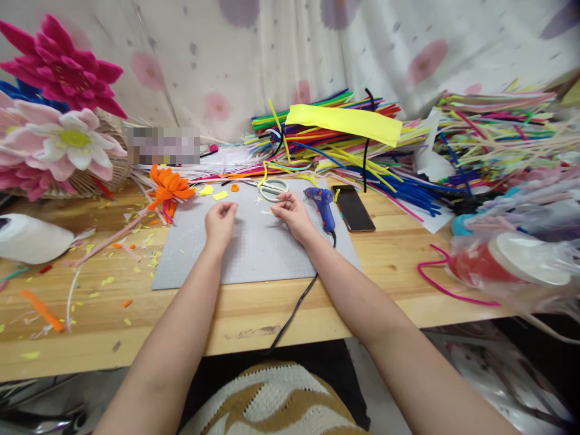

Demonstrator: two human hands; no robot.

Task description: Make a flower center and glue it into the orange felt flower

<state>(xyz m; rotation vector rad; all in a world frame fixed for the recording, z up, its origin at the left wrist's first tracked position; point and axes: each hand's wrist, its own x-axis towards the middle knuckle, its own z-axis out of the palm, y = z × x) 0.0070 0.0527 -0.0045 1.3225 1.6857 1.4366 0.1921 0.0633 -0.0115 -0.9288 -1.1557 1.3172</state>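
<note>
Above the grey mat (pixel 260 263), the left hand (pixel 219 227) had its fingers curled, thumb and forefinger tips close together, and whether they gripped anything I could not tell. The right hand (pixel 293 216) was bent with thumb near forefinger beside a tiny pale scrap, held or not being unclear, just short of the scissors (pixel 285 190) lying on the mat. Two yellow pieces (pixel 220 196) and an orange bit (pixel 234 188) lay beyond the left hand, the glue gun (pixel 322 208) right of the right one, near the phone (pixel 355 209).
</note>
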